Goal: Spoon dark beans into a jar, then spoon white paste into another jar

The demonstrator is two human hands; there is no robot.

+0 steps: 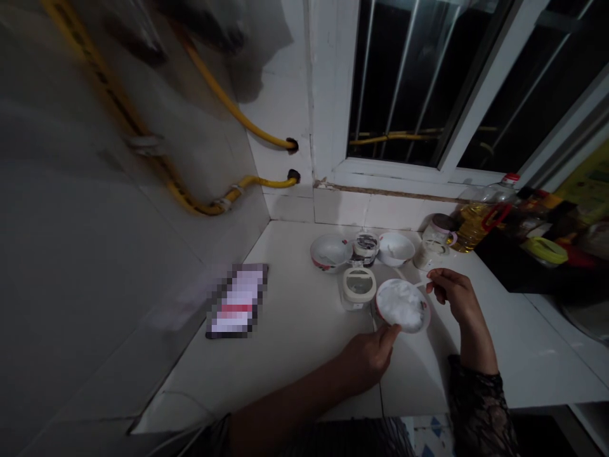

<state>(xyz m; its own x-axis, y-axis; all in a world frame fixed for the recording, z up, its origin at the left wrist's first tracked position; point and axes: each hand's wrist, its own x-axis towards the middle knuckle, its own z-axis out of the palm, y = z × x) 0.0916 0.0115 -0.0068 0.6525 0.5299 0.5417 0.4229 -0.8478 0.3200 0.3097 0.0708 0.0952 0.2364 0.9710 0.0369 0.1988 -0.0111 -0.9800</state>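
My left hand (373, 355) is closed on the near rim of a bowl (427, 320), thumb over the edge. A white fluffy or powdery mass (401, 303) fills much of that bowl. Just right of it, my right hand (450, 291) pinches a thin white utensil (421, 284) that points toward the bowl; its far end blends into the white, so its kind is unclear. Left of the bowl stands a square clear jar with a cream lid (359, 284). Behind are a patterned bowl (332, 252), a small jar of dark contents (366, 246) and a white bowl (396, 249).
A blurred-out phone-like slab (238, 300) lies on the white counter (295, 362) at left. At the back right are a glass jar (434, 241), an oil bottle (471, 225) and a black box (504, 263) of bottles. Yellow pipes (176, 190) run along the left wall.
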